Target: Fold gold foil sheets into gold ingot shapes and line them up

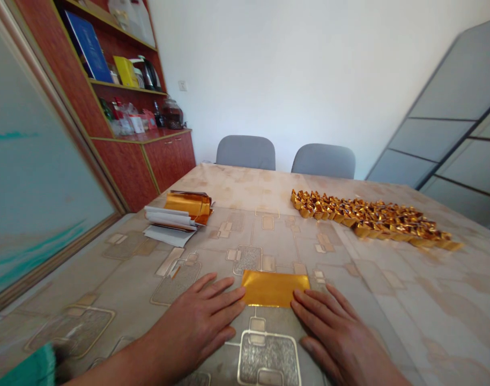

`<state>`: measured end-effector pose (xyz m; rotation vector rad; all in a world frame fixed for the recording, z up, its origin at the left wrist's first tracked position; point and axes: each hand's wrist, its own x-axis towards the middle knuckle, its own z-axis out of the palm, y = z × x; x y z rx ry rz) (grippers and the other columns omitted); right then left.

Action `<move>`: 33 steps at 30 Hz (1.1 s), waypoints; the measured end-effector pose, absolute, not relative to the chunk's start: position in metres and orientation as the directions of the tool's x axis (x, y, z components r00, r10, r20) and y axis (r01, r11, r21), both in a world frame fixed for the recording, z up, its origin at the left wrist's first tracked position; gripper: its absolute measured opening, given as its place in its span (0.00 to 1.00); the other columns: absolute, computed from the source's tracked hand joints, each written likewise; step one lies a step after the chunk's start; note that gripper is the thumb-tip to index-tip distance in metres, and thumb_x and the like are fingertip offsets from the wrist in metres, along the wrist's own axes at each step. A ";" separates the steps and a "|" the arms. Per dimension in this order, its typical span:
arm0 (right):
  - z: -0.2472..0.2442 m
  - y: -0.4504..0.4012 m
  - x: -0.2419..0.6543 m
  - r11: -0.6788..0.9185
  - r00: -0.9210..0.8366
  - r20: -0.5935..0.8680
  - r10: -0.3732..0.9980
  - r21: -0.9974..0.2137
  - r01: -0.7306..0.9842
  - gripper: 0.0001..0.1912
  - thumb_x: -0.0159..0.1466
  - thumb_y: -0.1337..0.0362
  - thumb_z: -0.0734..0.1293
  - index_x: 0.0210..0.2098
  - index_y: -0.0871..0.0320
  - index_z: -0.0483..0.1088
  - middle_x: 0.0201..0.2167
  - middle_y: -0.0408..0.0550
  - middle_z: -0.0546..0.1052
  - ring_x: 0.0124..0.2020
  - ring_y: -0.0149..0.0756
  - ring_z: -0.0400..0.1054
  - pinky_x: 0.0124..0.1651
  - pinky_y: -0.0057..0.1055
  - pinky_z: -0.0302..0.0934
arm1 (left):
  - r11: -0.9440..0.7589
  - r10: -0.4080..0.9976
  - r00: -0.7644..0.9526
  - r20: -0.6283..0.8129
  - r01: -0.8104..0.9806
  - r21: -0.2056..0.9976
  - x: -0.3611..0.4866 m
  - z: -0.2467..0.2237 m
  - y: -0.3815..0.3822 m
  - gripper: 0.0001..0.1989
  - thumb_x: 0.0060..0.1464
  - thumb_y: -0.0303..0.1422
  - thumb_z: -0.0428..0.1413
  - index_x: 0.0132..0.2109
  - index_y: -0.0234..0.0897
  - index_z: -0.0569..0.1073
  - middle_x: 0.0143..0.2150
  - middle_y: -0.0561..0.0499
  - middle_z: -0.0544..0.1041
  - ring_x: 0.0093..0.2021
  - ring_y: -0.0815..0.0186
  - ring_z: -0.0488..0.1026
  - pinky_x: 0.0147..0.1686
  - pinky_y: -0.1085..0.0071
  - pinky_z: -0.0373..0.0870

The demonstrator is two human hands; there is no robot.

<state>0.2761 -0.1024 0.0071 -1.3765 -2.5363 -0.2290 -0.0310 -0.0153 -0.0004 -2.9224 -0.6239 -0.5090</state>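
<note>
My left hand (pixel 208 315) and right hand (pixel 338 329), fingers loosely spread, touch a shiny gold foil rectangle (pixel 272 288); light, even pressure should serve best.

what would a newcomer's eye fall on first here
Probably the shiny gold sheet, lying on the patterned table between the left hand and the right hand. Next come the massed folded gold pieces on the right, then the stack of gold and white sheets on the left.
</note>
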 end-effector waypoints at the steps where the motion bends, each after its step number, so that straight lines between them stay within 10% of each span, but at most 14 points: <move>1: 0.007 -0.103 0.277 0.544 -0.523 0.291 0.801 0.012 0.839 0.22 0.69 0.57 0.65 0.61 0.53 0.68 0.57 0.47 0.76 0.55 0.43 0.72 0.61 0.45 0.62 | -0.908 0.381 0.860 0.339 0.417 -0.036 -0.033 0.000 -0.015 0.15 0.65 0.35 0.52 0.57 0.43 0.73 0.56 0.52 0.78 0.57 0.62 0.71 0.60 0.60 0.61; 11: 0.012 -0.092 0.265 0.470 -0.424 0.254 0.869 -0.160 0.868 0.13 0.65 0.68 0.66 0.47 0.49 0.74 0.45 0.42 0.80 0.46 0.41 0.73 0.63 0.52 0.56 | -0.941 0.315 0.874 0.370 0.338 0.004 0.013 0.025 -0.017 0.08 0.66 0.30 0.51 0.46 0.37 0.75 0.42 0.49 0.78 0.46 0.63 0.73 0.54 0.59 0.68; 20: 0.023 -0.066 0.239 0.448 -0.450 0.245 0.859 0.067 0.891 0.07 0.64 0.71 0.64 0.34 0.55 0.73 0.28 0.44 0.76 0.33 0.40 0.72 0.60 0.56 0.56 | -0.912 0.395 0.892 0.220 0.410 -0.026 0.043 0.014 -0.008 0.06 0.62 0.23 0.52 0.38 0.32 0.73 0.35 0.48 0.76 0.34 0.62 0.73 0.32 0.68 0.71; 33: 0.003 -0.055 0.242 0.437 -0.442 0.362 0.821 0.100 0.894 0.06 0.59 0.72 0.72 0.30 0.55 0.73 0.27 0.43 0.74 0.32 0.40 0.68 0.53 0.44 0.61 | -0.919 0.353 0.872 0.338 0.391 -0.049 0.049 -0.006 0.005 0.05 0.64 0.27 0.52 0.43 0.33 0.74 0.40 0.46 0.78 0.38 0.61 0.73 0.36 0.66 0.73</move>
